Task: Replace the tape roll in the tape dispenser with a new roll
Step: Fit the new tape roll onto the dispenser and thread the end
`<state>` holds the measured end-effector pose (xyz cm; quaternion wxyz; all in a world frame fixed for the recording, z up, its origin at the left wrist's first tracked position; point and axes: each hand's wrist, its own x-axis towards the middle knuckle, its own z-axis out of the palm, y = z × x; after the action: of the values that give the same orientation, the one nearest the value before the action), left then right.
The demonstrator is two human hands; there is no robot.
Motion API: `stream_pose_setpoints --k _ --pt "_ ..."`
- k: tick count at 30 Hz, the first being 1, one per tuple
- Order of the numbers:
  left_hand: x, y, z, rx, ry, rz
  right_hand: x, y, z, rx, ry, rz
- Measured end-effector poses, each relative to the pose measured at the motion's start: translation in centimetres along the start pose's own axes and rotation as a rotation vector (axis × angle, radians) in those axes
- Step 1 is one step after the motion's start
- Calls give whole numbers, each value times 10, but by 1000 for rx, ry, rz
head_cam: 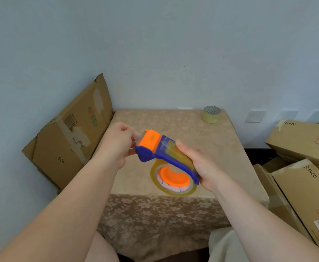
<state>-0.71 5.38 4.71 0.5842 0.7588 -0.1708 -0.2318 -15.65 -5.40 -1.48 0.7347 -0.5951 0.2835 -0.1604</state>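
Note:
A blue and orange tape dispenser (154, 150) is held in the air above the table. A clear yellowish tape roll (173, 190) sits on its orange hub. My right hand (198, 167) grips the blue handle and the roll's upper edge. My left hand (118, 142) is at the dispenser's orange front end, fingers pinched on the tape end there. A strip of tape runs along the top of the blue body. A second tape roll (211, 114) stands at the table's far right corner.
The table (173, 125) has a beige flowered cloth. A flattened cardboard box (71, 133) leans against the wall at left. Several brown PICO boxes (306, 176) are stacked at right. My knees are below the table's front edge.

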Motion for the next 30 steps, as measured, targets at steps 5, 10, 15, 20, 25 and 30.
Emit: stream_pose_setpoints --k 5,10,15,20,25,30 --pt "9 -10 -2 125 114 85 -1 -2 5 -150 68 -68" --pt "19 -21 -5 120 217 70 -6 -8 8 -231 77 -107" --pt "27 -23 -15 129 260 86 -6 -14 7 -284 128 -80" --pt "18 -17 -12 373 273 345 -1 -11 7 -354 192 -72" --pt "7 -16 1 670 267 603 6 -3 7 -482 314 -128" --pt "2 -22 16 823 146 715 12 3 6 -527 390 -119"
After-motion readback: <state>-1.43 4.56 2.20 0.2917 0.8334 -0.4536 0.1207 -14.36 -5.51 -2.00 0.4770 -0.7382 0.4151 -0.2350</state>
